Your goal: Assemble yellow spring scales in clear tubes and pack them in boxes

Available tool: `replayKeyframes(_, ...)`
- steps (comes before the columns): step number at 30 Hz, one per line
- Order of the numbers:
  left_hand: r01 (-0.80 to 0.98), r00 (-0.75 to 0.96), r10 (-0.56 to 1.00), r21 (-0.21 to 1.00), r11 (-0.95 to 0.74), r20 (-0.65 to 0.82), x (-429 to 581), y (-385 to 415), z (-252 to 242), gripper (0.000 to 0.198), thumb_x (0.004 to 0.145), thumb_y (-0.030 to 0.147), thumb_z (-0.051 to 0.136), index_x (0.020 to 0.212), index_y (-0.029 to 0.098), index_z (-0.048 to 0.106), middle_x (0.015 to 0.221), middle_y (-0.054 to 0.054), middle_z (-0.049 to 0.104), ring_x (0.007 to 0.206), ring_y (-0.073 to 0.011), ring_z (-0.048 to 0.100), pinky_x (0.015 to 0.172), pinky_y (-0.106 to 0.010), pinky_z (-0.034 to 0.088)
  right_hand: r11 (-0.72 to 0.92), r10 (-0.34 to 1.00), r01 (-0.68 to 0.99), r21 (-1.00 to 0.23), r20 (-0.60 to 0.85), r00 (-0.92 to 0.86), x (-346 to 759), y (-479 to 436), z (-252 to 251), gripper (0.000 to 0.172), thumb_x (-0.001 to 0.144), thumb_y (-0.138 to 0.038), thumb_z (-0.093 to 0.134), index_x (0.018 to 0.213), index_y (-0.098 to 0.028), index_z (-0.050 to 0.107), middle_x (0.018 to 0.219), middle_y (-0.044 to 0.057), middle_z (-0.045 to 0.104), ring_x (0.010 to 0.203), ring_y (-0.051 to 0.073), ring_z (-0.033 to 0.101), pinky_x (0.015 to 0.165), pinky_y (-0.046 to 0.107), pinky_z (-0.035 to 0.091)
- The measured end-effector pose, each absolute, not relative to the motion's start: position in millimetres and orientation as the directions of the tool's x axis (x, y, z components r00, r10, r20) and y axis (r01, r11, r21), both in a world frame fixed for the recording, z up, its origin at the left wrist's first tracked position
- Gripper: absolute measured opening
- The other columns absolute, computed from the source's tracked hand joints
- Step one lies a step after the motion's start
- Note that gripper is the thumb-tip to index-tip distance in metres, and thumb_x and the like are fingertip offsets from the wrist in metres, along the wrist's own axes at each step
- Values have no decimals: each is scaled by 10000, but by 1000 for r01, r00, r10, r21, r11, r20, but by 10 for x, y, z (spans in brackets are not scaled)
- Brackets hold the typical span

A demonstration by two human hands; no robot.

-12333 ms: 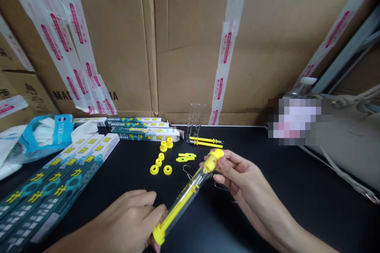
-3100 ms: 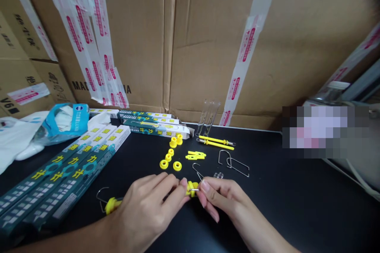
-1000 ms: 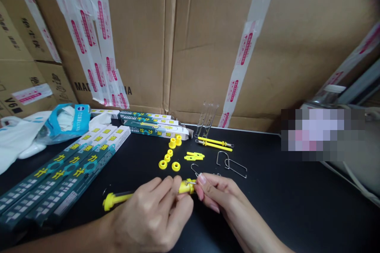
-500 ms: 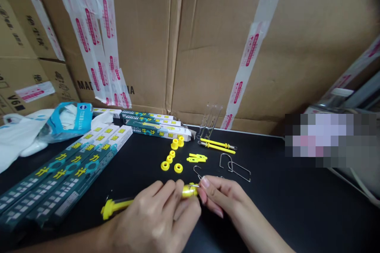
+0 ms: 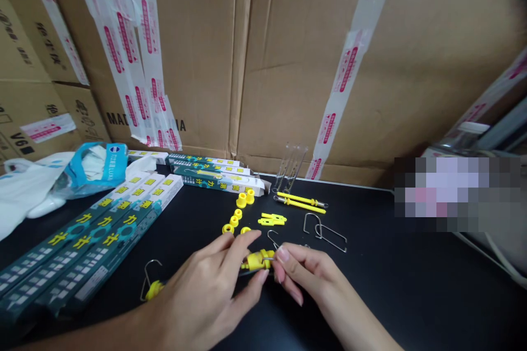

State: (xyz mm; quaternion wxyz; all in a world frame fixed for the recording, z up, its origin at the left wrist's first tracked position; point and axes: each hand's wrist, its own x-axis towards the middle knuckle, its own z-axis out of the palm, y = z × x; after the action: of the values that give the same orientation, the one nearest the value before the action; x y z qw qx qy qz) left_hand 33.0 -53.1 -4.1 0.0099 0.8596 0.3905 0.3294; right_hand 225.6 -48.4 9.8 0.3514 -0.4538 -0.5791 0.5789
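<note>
A tubular spring scale point(image 5: 256, 261) with yellow end parts lies crosswise between my hands, low over the black table. My left hand point(image 5: 209, 279) is around its tube, forefinger raised and thumb against the near side; the palm hides the middle. Past the wrist a yellow cap point(image 5: 155, 289) with a bent wire hook point(image 5: 150, 274) sticks out at the left end. My right hand point(image 5: 302, 269) pinches a thin metal wire point(image 5: 268, 258) at the yellow right end, between thumb and forefinger. Just beyond those fingertips lies a small wire hook point(image 5: 272, 238).
Yellow collars point(image 5: 234, 221), flat yellow pieces point(image 5: 272, 219), yellow rods point(image 5: 302, 202) and bent wires point(image 5: 332, 237) lie beyond my hands. Clear tubes point(image 5: 290, 170) stand behind. Printed boxes point(image 5: 123, 230) lie left, beside a blue tissue pack point(image 5: 101, 167). A cardboard wall point(image 5: 288, 66) rises behind.
My left hand's fingers have loosened and lifted, showing more of the yellow right end. The scale has turned, so the left end's wire hook now points up. My right hand has barely moved.
</note>
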Motion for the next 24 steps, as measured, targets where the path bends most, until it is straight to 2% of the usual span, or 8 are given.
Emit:
replayKeyframes(3, 644, 487, 754, 402, -651, 441, 315, -531, 41, 190, 986, 186, 514, 1053, 204, 691, 878, -44, 706, 792, -212, 719, 708, -331, 607, -62, 931, 116, -991, -99, -351, 2263, -488, 71, 559, 859, -712, 540, 642, -199, 579, 471, -58, 411, 544, 151, 359, 632, 296, 294)
replayKeyframes(5, 655, 442, 829, 507, -560, 343, 302, -528, 101, 126, 935, 176, 611, 934, 234, 723, 849, -13, 686, 757, -185, 700, 688, -288, 567, -55, 931, 117, -992, -93, -353, 2261, -497, 55, 561, 859, -713, 540, 641, -198, 585, 463, -57, 414, 536, 151, 360, 627, 295, 293)
replayKeyframes(9, 658, 378, 917, 659, -364, 129, 293, -520, 200, 37, 885, 258, 683, 868, 245, 714, 864, 21, 745, 788, -183, 699, 703, -259, 500, -49, 933, 118, -992, -88, -348, 2247, -511, 53, 562, 853, -710, 555, 630, -197, 601, 461, -53, 424, 536, 149, 359, 619, 293, 281)
replayKeyframes(11, 650, 337, 941, 721, -241, 10, 302, -512, 229, 64, 871, 297, 682, 870, 239, 708, 842, 29, 772, 771, -186, 701, 685, -249, 481, -45, 934, 117, -992, -83, -347, 2241, -512, 61, 562, 851, -710, 559, 633, -195, 614, 460, -53, 427, 537, 149, 362, 621, 294, 280)
replayKeyframes(14, 656, 239, 965, 750, -83, -103, 321, -494, 236, 136, 816, 344, 713, 883, 225, 719, 743, 28, 772, 749, -212, 697, 645, -252, 456, -44, 936, 128, -991, -86, -342, 2234, -512, 68, 564, 842, -716, 567, 629, -197, 617, 454, -53, 429, 535, 149, 361, 618, 295, 277)
replayKeyframes(19, 594, 217, 961, 804, 7, -169, 350, -471, 198, 187, 770, 371, 738, 801, 193, 691, 649, 32, 729, 663, -190, 671, 567, -236, 402, -54, 942, 127, -990, -93, -322, 2234, -526, 57, 557, 848, -701, 571, 616, -196, 608, 454, -53, 424, 546, 150, 353, 634, 301, 278)
replayKeyframes(24, 598, 224, 971, 798, -71, -81, 384, -502, 173, 144, 787, 333, 725, 723, 210, 689, 691, 33, 745, 649, -168, 688, 576, -223, 445, -129, 940, 89, -988, -150, -308, 2239, -561, 80, 533, 836, -679, 596, 602, -201, 580, 476, -68, 350, 547, 143, 277, 605, 297, 247)
